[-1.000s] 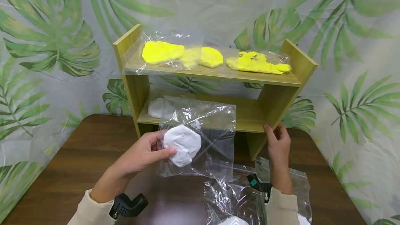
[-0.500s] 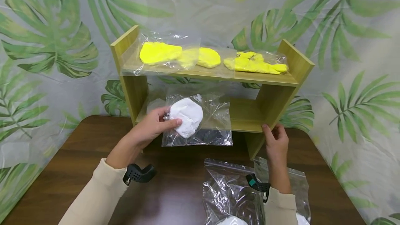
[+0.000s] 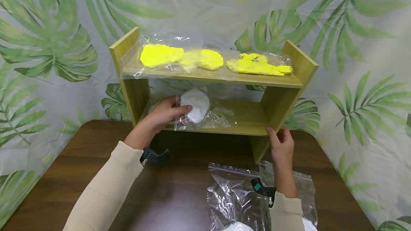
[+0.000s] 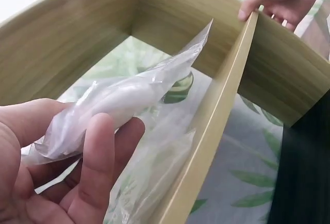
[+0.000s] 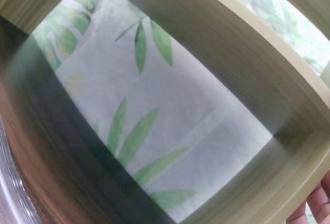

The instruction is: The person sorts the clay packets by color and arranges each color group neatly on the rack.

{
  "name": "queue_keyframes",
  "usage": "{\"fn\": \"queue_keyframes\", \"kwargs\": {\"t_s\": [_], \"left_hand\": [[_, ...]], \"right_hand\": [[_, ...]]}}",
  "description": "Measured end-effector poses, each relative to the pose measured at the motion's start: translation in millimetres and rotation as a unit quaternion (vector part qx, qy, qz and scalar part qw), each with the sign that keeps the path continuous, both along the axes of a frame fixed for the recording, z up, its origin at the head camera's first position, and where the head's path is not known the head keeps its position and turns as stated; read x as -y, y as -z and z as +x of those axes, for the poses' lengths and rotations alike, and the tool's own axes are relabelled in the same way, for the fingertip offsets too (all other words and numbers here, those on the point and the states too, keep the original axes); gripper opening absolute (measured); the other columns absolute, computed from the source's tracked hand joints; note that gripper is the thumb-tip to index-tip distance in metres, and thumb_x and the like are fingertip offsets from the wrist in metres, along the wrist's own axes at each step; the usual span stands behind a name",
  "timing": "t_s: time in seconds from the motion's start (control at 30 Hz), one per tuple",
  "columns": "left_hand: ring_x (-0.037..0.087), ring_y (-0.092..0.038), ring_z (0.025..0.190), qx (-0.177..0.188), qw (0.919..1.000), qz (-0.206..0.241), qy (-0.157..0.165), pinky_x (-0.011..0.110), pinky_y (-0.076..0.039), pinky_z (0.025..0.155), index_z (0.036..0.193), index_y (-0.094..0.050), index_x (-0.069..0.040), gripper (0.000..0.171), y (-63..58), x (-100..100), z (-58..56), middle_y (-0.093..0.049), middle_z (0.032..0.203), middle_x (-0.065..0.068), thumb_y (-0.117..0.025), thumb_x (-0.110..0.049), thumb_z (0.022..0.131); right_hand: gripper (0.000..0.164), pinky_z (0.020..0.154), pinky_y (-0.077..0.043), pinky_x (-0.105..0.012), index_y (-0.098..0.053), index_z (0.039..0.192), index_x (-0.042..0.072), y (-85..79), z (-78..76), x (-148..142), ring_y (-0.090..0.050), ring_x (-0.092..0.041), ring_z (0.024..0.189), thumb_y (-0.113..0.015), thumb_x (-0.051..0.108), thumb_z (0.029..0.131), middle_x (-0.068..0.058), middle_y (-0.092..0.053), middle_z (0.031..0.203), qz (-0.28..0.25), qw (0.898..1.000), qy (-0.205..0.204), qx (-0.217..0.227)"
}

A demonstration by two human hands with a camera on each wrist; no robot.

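My left hand point(image 3: 165, 112) pinches a clear plastic bag holding a flat, round lump of white clay-like stuff point(image 3: 196, 103), thumb on the front. The bag hangs over the middle board point(image 3: 253, 117) of a small wooden shelf unit, its lower edge near the board's front. In the left wrist view the bag point(image 4: 124, 97) is tilted, held between thumb and fingers. Another clear bag point(image 4: 167, 170) lies on that board, mostly hidden behind my left hand in the head view. My right hand point(image 3: 281, 144) grips the unit's right side panel point(image 3: 280, 108) where the middle board meets it.
On the top board lie bags of yellow clay-like lumps point(image 3: 162, 55), side by side and partly overlapping. Two zip bags point(image 3: 232, 191) with white lumps rest on the brown table point(image 3: 173, 195) by my right forearm. A leaf-patterned cloth point(image 3: 205, 6) hangs behind.
My left hand has carried the bag of white clay-like stuff up and forward, from before the unit to over the middle board. My right hand keeps its grip on the side panel.
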State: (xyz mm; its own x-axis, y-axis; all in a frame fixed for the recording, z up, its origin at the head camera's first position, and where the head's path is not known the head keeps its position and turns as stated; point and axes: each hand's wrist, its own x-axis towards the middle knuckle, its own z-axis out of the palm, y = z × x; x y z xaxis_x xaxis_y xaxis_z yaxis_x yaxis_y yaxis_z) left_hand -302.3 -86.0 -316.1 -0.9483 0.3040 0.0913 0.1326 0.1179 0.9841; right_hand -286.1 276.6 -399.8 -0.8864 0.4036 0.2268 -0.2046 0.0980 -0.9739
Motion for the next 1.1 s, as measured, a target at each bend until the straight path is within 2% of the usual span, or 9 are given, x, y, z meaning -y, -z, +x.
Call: {"fn": "queue_keyframes", "kwargs": {"t_s": [0.13,0.27,0.4,0.5,0.57,0.7,0.8,0.97,1.1], "left_hand": [[0.009,-0.054,0.064,0.012,0.9998,0.013,0.011,0.023,-0.046,0.057,0.109,-0.053,0.002,0.023,0.0,0.1,-9.1,-0.057,0.079,0.001,-0.060,-0.014,0.094],[0.011,-0.058,0.066,0.034,0.9992,0.017,0.011,0.022,-0.048,0.057,0.123,-0.047,0.007,0.036,-2.0,1.3,-11.3,-0.058,0.094,0.011,-0.059,-0.012,0.095],[0.013,-0.061,0.068,0.053,0.9984,-0.016,-0.012,0.024,-0.050,0.060,0.144,-0.031,0.004,0.062,-5.0,1.0,-12.0,-0.052,0.114,0.018,-0.061,-0.017,0.095],[0.015,-0.058,0.067,0.042,0.9944,-0.084,-0.048,0.026,-0.050,0.060,0.141,-0.036,0.002,0.062,-6.2,-1.1,-12.3,-0.053,0.111,0.018,-0.064,-0.023,0.092],[0.018,-0.056,0.069,0.018,0.9874,-0.141,-0.070,0.029,-0.049,0.061,0.132,-0.045,0.001,0.055,-6.3,-3.0,-12.5,-0.055,0.103,0.018,-0.066,-0.028,0.091],[0.025,-0.055,0.082,-0.027,0.9633,-0.246,-0.105,0.035,-0.047,0.070,0.119,-0.052,0.000,0.049,-7.2,-5.1,-10.4,-0.058,0.102,0.016,-0.066,-0.037,0.089],[0.028,-0.056,0.089,-0.042,0.9508,-0.284,-0.115,0.038,-0.047,0.074,0.120,-0.052,-0.001,0.051,-8.2,-4.8,-7.4,-0.059,0.107,0.016,-0.064,-0.040,0.090],[0.028,-0.057,0.083,-0.079,0.9313,-0.326,-0.143,0.040,-0.046,0.068,0.124,-0.053,-0.002,0.054,-9.1,-6.2,-1.0,-0.062,0.103,0.015,-0.064,-0.042,0.089],[0.034,-0.060,0.086,-0.130,0.9027,-0.368,-0.182,0.047,-0.046,0.071,0.133,-0.049,-0.004,0.060,-6.4,-9.2,3.7,-0.064,0.103,0.019,-0.064,-0.041,0.089]], "right_hand": [[0.022,0.074,-0.043,-0.023,-0.061,0.105,0.015,0.2,-0.8,0.2,-0.054,-0.013,0.089,-0.069,0.028,0.090,0.002,-0.059,0.092,-0.002,1.000,0.002,0.004],[0.025,0.076,-0.043,-0.023,-0.060,0.108,0.013,-0.6,-0.2,0.7,-0.055,-0.014,0.092,-0.069,0.028,0.090,0.001,-0.058,0.096,-0.003,1.000,-0.005,0.005],[0.027,0.077,-0.043,-0.024,-0.060,0.110,0.012,-1.6,0.5,0.5,-0.055,-0.014,0.092,-0.068,0.029,0.091,0.000,-0.058,0.096,-0.002,1.000,-0.007,0.004],[0.028,0.077,-0.043,-0.023,-0.060,0.111,0.012,-1.6,0.9,0.4,-0.055,-0.014,0.091,-0.068,0.029,0.091,0.000,-0.059,0.096,-0.002,1.000,-0.007,0.005],[0.028,0.076,-0.043,-0.023,-0.060,0.110,0.012,-1.1,0.9,0.1,-0.055,-0.014,0.090,-0.068,0.030,0.090,0.000,-0.059,0.096,-0.003,1.000,-0.007,0.005],[0.027,0.076,-0.043,-0.023,-0.060,0.110,0.013,0.7,0.8,-0.7,-0.055,-0.014,0.090,-0.068,0.030,0.091,0.000,-0.058,0.095,-0.004,1.000,-0.010,0.004],[0.026,0.076,-0.043,-0.023,-0.060,0.110,0.014,1.7,0.8,-1.3,-0.055,-0.013,0.090,-0.068,0.029,0.091,0.001,-0.058,0.095,-0.003,1.000,-0.011,0.006],[0.024,0.074,-0.043,-0.023,-0.060,0.108,0.013,1.0,0.4,-1.4,-0.054,-0.014,0.088,-0.068,0.027,0.091,0.000,-0.058,0.093,-0.013,1.000,-0.011,-0.003],[0.023,0.074,-0.043,-0.022,-0.060,0.107,0.013,0.0,0.3,-0.8,-0.054,-0.014,0.086,-0.068,0.027,0.091,0.001,-0.058,0.091,-0.012,1.000,-0.010,-0.002]]}}
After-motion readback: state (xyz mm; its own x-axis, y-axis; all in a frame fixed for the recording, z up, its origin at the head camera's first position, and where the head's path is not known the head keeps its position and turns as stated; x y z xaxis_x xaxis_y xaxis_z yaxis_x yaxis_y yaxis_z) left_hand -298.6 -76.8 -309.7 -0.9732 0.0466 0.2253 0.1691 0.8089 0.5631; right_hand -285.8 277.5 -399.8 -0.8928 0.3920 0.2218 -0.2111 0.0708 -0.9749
